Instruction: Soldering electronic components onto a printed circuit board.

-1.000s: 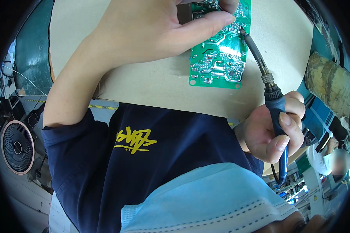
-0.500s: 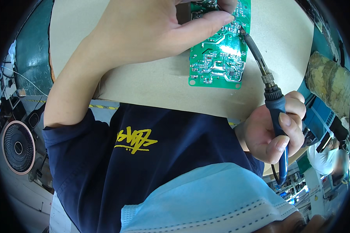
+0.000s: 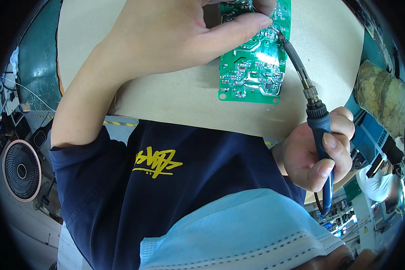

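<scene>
A green circuit board (image 3: 252, 87) lies solder side up on the tan work surface, its far end cut off by the upper edge. My left hand (image 3: 180, 42) reaches over it from the left, thumb and finger pinched on what looks like thin solder wire (image 3: 252, 5), mostly hidden by the fingers. My right hand (image 3: 321, 155) is wrapped around the blue handle of a soldering iron (image 3: 318, 117). The iron slants up and left, its tip at the board's right side, just beside my left thumb. Whether the tip touches a joint is too small to tell.
The tan work surface (image 3: 166, 94) has a curved outline, with a green mat (image 3: 39, 54) to its left. A round fan (image 3: 21, 171) stands at the far left. On the right are a brown-patterned roll (image 3: 382, 96), a blue crate (image 3: 369, 130) and another person in white (image 3: 374, 184).
The iron's tip has shifted very slightly at the board beside my left thumb. Both hands keep nearly the same place and grip.
</scene>
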Action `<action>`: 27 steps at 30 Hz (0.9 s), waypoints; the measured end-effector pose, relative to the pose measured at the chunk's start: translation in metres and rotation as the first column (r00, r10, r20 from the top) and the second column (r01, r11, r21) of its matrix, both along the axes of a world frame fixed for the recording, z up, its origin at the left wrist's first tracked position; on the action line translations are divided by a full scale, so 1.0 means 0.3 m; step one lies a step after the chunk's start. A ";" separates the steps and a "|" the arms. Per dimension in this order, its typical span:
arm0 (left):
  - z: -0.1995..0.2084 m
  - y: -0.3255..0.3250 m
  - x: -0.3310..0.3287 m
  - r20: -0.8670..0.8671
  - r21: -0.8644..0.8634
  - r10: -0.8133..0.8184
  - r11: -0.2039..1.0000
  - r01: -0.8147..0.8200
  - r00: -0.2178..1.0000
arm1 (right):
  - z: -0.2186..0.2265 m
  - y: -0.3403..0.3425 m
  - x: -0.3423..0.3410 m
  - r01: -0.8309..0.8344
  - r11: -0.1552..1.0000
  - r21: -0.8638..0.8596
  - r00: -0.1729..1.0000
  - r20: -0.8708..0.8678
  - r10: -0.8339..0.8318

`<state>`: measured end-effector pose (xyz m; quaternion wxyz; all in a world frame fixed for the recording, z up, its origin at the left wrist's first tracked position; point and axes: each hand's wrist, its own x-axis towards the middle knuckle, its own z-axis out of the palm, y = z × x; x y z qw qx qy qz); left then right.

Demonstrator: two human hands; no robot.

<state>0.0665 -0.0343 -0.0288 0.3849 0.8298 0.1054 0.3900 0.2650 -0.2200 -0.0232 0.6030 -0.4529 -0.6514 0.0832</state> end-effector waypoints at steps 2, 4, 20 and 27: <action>0.011 0.005 -0.001 -0.002 0.032 0.001 0.999 -0.001 1.000 | 0.004 0.001 0.000 0.002 1.000 -0.003 1.000 0.011 -0.002; 0.007 0.009 0.001 -0.003 0.065 0.000 0.998 0.000 1.000 | 0.004 0.002 0.002 0.003 1.000 -0.002 1.000 0.013 -0.003; 0.021 0.019 0.001 -0.011 0.158 0.000 0.987 0.001 1.000 | 0.001 -0.008 0.016 -0.020 1.000 -0.015 0.999 -0.031 0.019; -0.014 0.012 -0.001 0.017 0.052 0.013 0.999 -0.014 1.000 | 0.000 -0.003 0.007 -0.028 0.999 0.026 0.999 -0.019 0.029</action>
